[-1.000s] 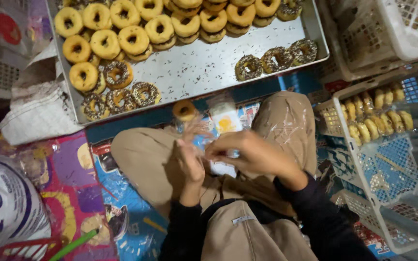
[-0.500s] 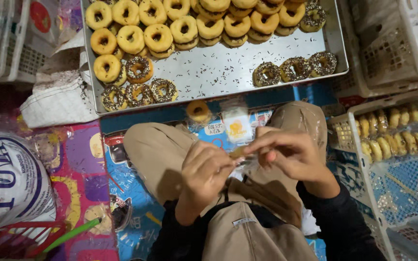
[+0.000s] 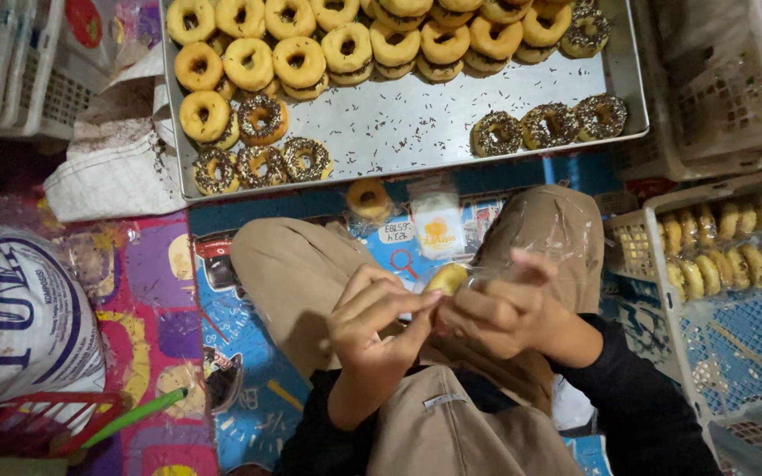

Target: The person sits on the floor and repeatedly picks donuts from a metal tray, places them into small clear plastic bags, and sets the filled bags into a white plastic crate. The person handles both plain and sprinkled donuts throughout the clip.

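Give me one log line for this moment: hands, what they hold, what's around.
left hand: pinching bag edge | right hand: holding donut in clear bag | tray: donuts ahead | basket: right

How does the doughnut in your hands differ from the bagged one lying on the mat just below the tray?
The doughnut in hand is held up between the left hand and right hand, mostly hidden by fingers; the doughnut on the mat lies flat and untouched, its hole fully showing. The held one seems only partly inside clear wrap; the other looks already wrapped. Both are plain golden, without the sprinkles seen on some in the tray.
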